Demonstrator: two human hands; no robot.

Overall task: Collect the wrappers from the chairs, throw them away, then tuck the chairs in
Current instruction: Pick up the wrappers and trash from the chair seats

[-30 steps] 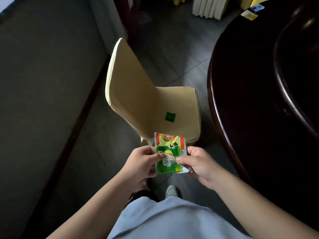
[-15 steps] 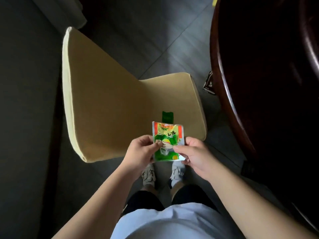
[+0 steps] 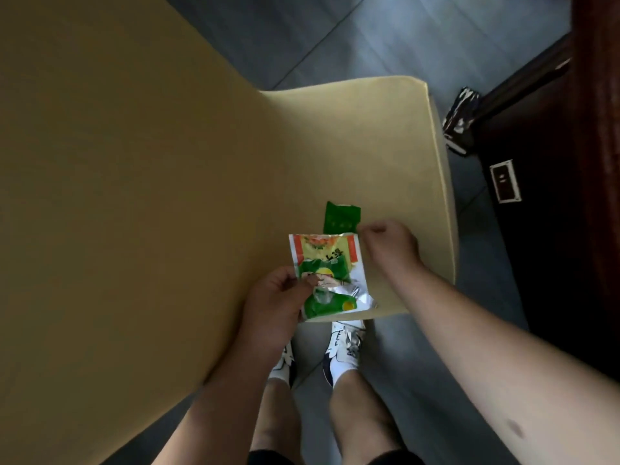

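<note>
My left hand (image 3: 278,307) grips a large green, white and orange wrapper (image 3: 327,273) by its left edge, holding it just above the cream chair seat (image 3: 385,156). A small dark green wrapper (image 3: 340,218) lies flat on that seat, right behind the large one. My right hand (image 3: 389,245) hovers beside the small wrapper's right edge, fingers curled down toward it. Whether they touch it is unclear. The chair's cream backrest (image 3: 117,196) fills the left of the view.
The dark wooden table (image 3: 597,162) stands at the right, its leg (image 3: 523,85) ending in a scuffed foot (image 3: 461,122) close to the seat. A white wall plate (image 3: 505,181) sits low nearby. Grey tiled floor (image 3: 369,35) lies beyond. My feet (image 3: 344,347) are at the seat's front edge.
I have bent in close over the chair. My right hand let go of the large wrapper and moved forward to the small green wrapper. My left hand keeps the large wrapper.
</note>
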